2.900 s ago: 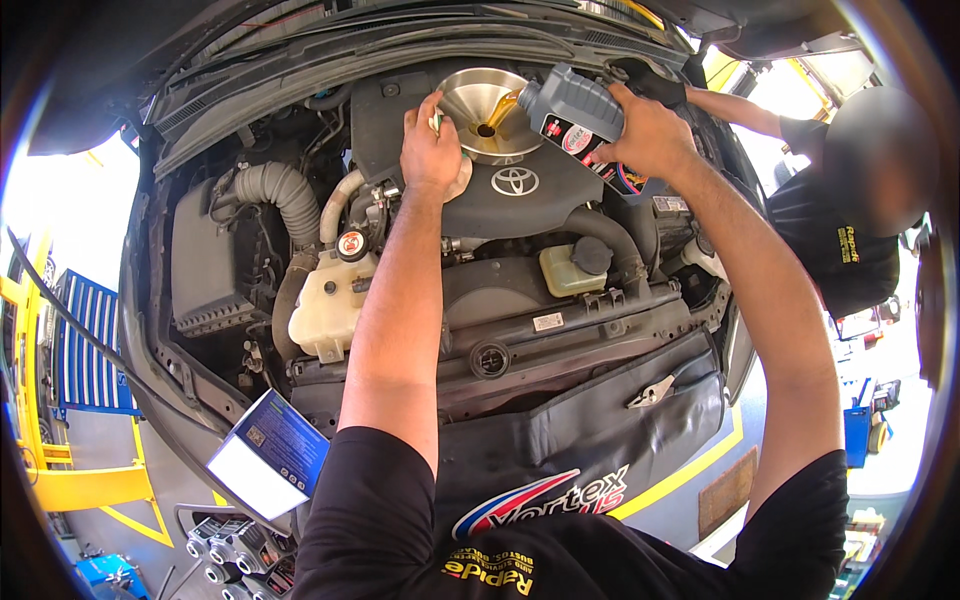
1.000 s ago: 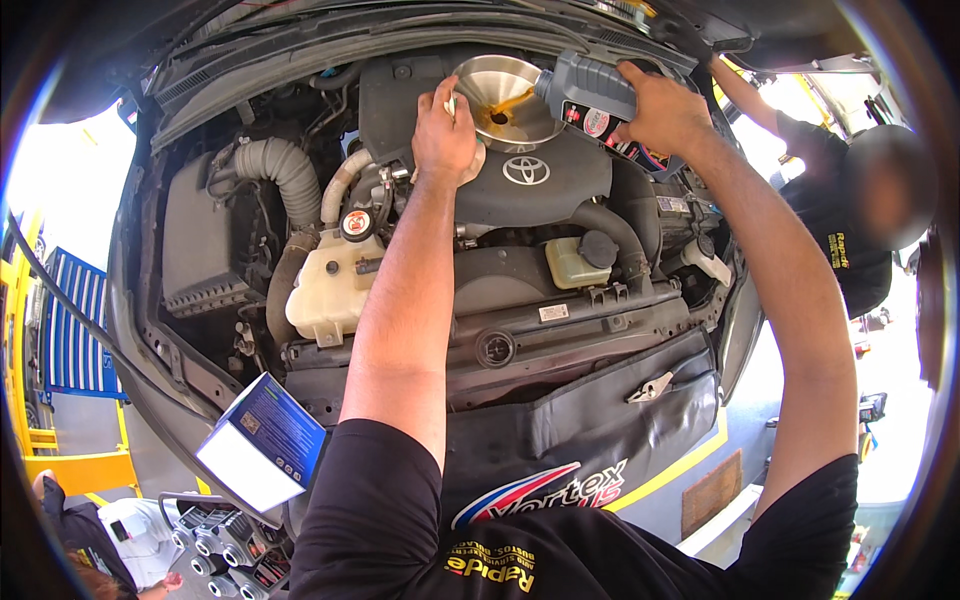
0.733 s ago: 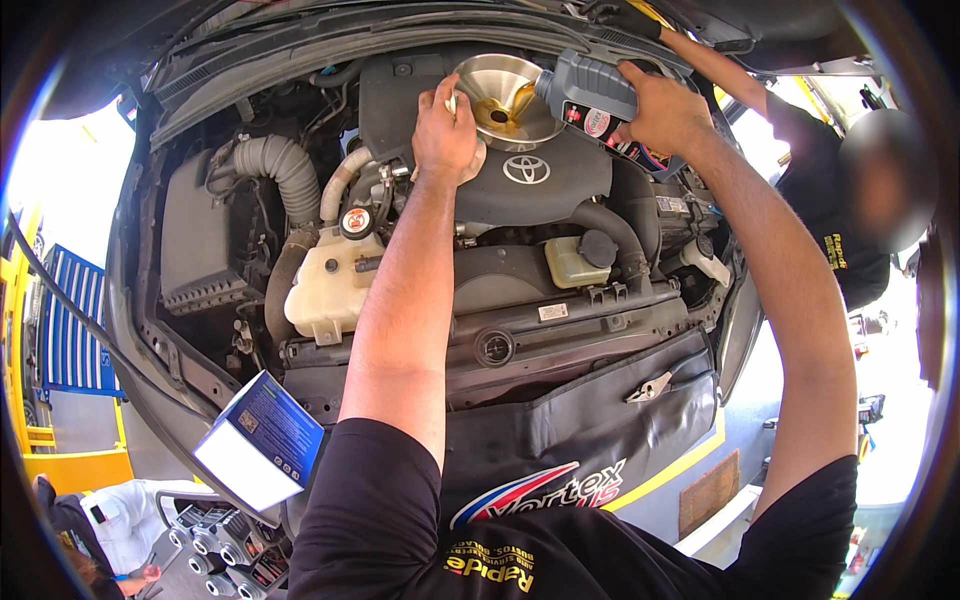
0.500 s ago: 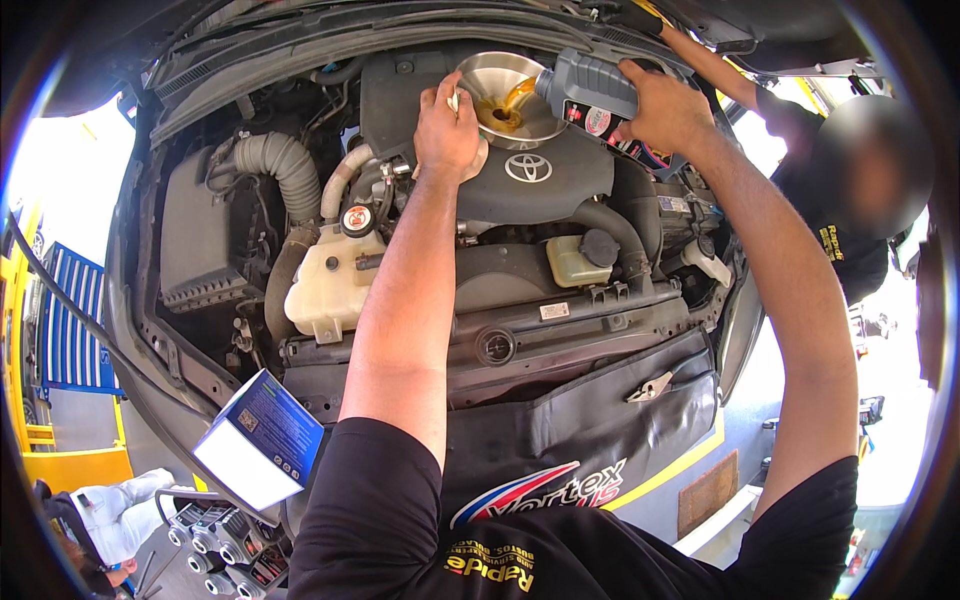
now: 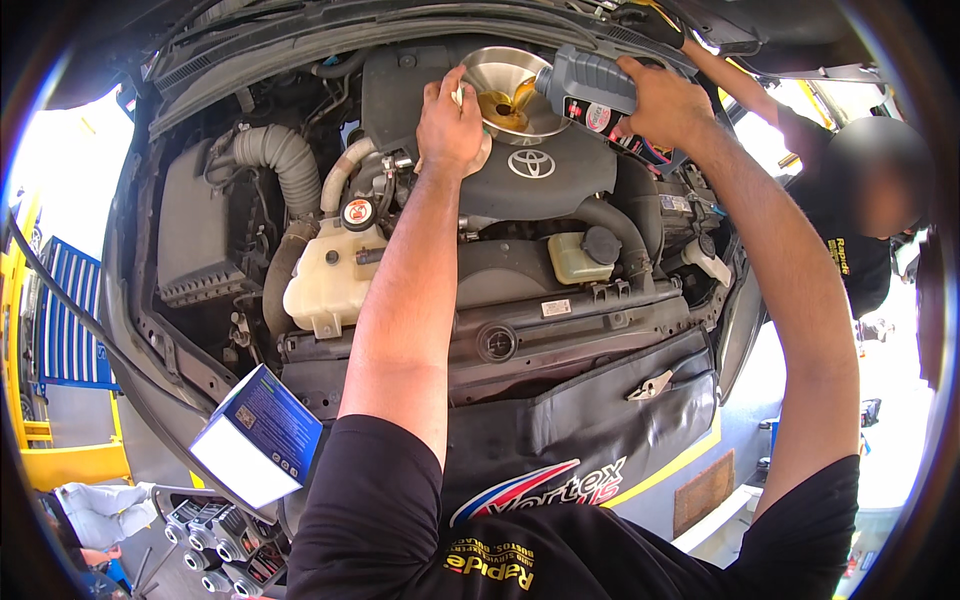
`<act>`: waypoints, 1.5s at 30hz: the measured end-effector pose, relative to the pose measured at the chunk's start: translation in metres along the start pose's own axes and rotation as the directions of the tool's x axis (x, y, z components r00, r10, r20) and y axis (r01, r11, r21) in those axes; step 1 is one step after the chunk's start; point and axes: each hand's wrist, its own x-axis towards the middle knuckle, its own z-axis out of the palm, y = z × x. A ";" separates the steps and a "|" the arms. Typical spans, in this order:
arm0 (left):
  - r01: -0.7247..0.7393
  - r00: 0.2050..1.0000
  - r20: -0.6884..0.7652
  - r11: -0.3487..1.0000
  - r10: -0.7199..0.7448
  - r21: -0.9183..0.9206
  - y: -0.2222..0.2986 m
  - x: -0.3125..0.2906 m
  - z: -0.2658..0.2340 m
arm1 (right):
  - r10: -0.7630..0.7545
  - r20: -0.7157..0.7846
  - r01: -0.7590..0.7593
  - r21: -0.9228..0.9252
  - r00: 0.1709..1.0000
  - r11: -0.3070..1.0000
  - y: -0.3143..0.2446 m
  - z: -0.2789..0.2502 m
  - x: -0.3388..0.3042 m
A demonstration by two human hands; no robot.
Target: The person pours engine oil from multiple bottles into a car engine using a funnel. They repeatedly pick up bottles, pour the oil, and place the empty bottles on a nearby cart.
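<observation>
My left hand (image 5: 450,128) is closed at the left edge of a wide metal funnel (image 5: 490,68) above the engine, with a pale cloth (image 5: 482,158) partly visible under the palm. My right hand (image 5: 668,106) grips a dark grey oil bottle (image 5: 598,80), tipped on its side with its mouth over the funnel's right rim. Amber oil (image 5: 522,94) streams from the bottle and swirls around the dark hole in the funnel. The funnel's lower end is hidden. Just below it lies the black engine cover (image 5: 570,180).
A cream coolant tank (image 5: 325,280) and air filter box (image 5: 205,245) sit left. A blue-and-white box (image 5: 265,435) stands at the front left. Pliers (image 5: 650,386) lie on the black fender cover (image 5: 480,435). Grey bottles (image 5: 215,545) stand lower left. Another person (image 5: 870,200) reaches in from the right.
Oil keeps flowing, and its stream and pool in the funnel have changed shape. Both my hands hold nearly the same places. The person at right has shifted slightly.
</observation>
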 end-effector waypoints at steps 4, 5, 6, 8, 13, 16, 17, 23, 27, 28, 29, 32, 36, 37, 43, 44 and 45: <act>0.025 1.000 0.008 1.000 -0.025 0.010 0.002 0.000 0.000 | -0.008 -0.008 0.008 -0.004 1.000 1.000 0.002 0.001 0.002; 0.026 1.000 -0.001 1.000 -0.026 0.010 0.003 0.000 0.000 | -0.011 -0.007 0.011 -0.006 1.000 1.000 0.003 0.002 0.003; 0.028 1.000 -0.011 1.000 -0.028 0.011 0.002 0.000 0.001 | -0.016 -0.007 0.016 -0.008 1.000 1.000 0.003 0.002 0.004; 0.028 0.999 -0.015 0.999 -0.028 0.016 0.002 0.000 0.001 | -0.005 0.008 0.005 -0.014 1.000 1.000 0.001 -0.001 0.003; 0.029 1.000 -0.009 0.999 -0.029 0.015 0.003 0.000 0.000 | 0.028 0.052 -0.027 -0.024 0.998 0.999 -0.003 -0.009 0.002; 0.028 1.000 0.002 0.999 -0.028 0.022 0.002 0.000 -0.001 | 0.029 0.047 -0.028 -0.030 0.998 0.999 -0.002 -0.007 0.004; 0.025 1.000 0.008 0.999 -0.025 0.028 0.002 0.000 -0.001 | 0.026 0.045 -0.025 -0.032 0.999 0.999 -0.001 -0.007 0.005; 0.023 1.000 0.005 0.999 -0.023 0.037 0.003 0.000 -0.001 | 0.016 0.053 -0.014 -0.042 0.998 0.999 -0.001 -0.009 0.007; 0.021 1.000 -0.003 0.999 -0.021 0.044 0.004 -0.001 -0.002 | 0.024 0.065 -0.021 -0.044 0.998 0.999 -0.004 -0.013 0.006; 0.030 1.000 0.003 0.999 -0.030 0.039 0.006 -0.001 -0.002 | 0.024 0.064 -0.021 -0.044 0.998 0.999 -0.004 -0.013 0.006; 0.038 0.999 0.009 0.999 -0.039 0.035 0.007 -0.002 -0.003 | 0.024 0.062 -0.022 -0.044 0.998 0.999 -0.004 -0.013 0.007; 0.035 0.999 0.010 0.999 -0.035 0.021 0.007 -0.002 -0.003 | 0.018 0.055 -0.016 -0.048 0.998 0.999 -0.003 -0.011 0.009; 0.002 1.000 -0.010 1.000 -0.002 0.024 0.001 -0.001 -0.001 | 0.013 0.037 -0.010 -0.063 0.999 0.998 -0.006 -0.013 0.007; 0.007 1.000 -0.007 1.000 -0.007 0.025 0.001 -0.001 0.000 | 0.003 0.027 -0.001 -0.067 1.000 0.998 -0.005 -0.012 0.007; 0.011 1.000 -0.008 0.999 -0.010 0.030 0.001 -0.001 0.000 | -0.034 0.011 0.034 -0.096 0.999 0.995 -0.005 -0.016 0.007; 0.013 1.000 -0.008 0.999 -0.012 0.031 0.001 -0.001 -0.001 | -0.041 0.004 0.041 -0.097 0.999 0.994 -0.004 -0.015 0.007; 0.015 1.000 -0.005 0.999 -0.015 0.033 0.001 -0.001 0.000 | -0.047 0.000 0.047 -0.098 0.999 0.994 -0.003 -0.014 0.008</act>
